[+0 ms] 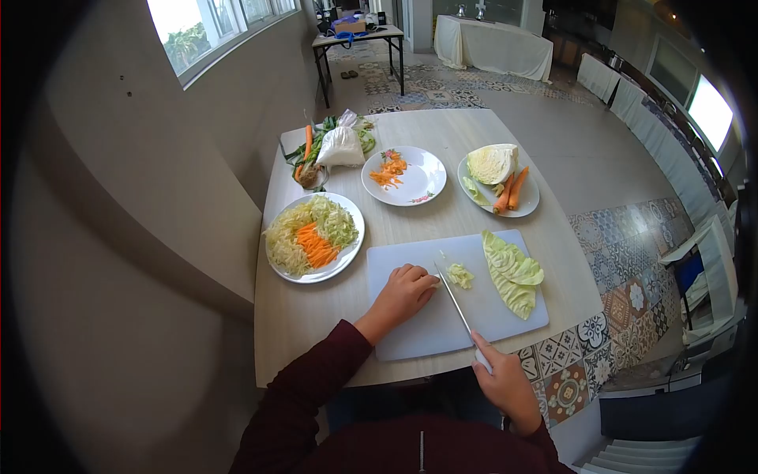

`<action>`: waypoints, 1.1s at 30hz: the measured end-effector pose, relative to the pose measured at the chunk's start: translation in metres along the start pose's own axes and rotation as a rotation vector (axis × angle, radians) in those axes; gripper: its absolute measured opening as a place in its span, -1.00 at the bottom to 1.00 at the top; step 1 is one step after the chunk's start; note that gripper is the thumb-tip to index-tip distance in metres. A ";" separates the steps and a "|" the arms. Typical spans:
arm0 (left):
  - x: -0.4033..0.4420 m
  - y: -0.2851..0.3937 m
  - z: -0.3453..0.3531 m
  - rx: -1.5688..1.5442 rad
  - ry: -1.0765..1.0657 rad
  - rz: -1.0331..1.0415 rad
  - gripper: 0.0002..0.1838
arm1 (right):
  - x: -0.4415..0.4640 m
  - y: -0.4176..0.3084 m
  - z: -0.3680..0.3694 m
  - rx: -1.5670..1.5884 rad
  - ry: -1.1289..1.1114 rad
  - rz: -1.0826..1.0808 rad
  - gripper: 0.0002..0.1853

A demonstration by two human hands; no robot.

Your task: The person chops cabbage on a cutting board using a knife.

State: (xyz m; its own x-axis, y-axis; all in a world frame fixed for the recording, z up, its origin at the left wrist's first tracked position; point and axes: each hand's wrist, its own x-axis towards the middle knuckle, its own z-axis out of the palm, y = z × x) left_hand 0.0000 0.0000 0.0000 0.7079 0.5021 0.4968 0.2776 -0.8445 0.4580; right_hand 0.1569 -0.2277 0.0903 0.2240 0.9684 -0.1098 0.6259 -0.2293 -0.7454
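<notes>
My right hand (505, 384) is wrapped round the white handle of a knife (456, 306), whose blade points up and left over the white cutting board (410, 344). My left hand (408, 291) rests on the board beside the blade's tip, its fingers curled together; what lies under them is too small to name. Just right of the tip is a small pile of chopped cabbage (459, 276). Large cabbage leaves (512, 276) lie on the board's right side.
A plate (357, 207) of shredded vegetables stands left of the board. Behind are a plate (430, 167) with carrot shreds, a plate (532, 178) with half a cabbage (493, 164) and carrots (518, 189), and a white bag (341, 148) among vegetables. A wall borders the left.
</notes>
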 end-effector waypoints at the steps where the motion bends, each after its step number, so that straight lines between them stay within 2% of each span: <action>1: 0.000 -0.001 0.000 -0.003 0.005 0.005 -0.80 | 0.000 -0.001 0.000 0.014 0.007 -0.006 -0.42; 8: 0.000 0.001 0.005 -0.013 0.020 0.007 -0.81 | -0.002 -0.006 -0.009 -0.009 0.001 0.059 -0.43; 23: 0.001 0.002 0.001 0.008 -0.011 -0.012 -0.75 | -0.002 -0.005 0.001 0.051 0.029 -0.019 -0.41; 33: 0.002 0.005 0.001 0.031 0.021 0.006 -0.81 | -0.001 -0.007 0.004 0.048 0.006 -0.009 -0.41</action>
State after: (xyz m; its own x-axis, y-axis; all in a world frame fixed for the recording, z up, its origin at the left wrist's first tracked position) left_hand 0.0035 -0.0033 0.0031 0.6957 0.5003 0.5155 0.2933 -0.8529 0.4319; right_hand 0.1497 -0.2269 0.0932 0.2227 0.9698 -0.0991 0.5915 -0.2152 -0.7770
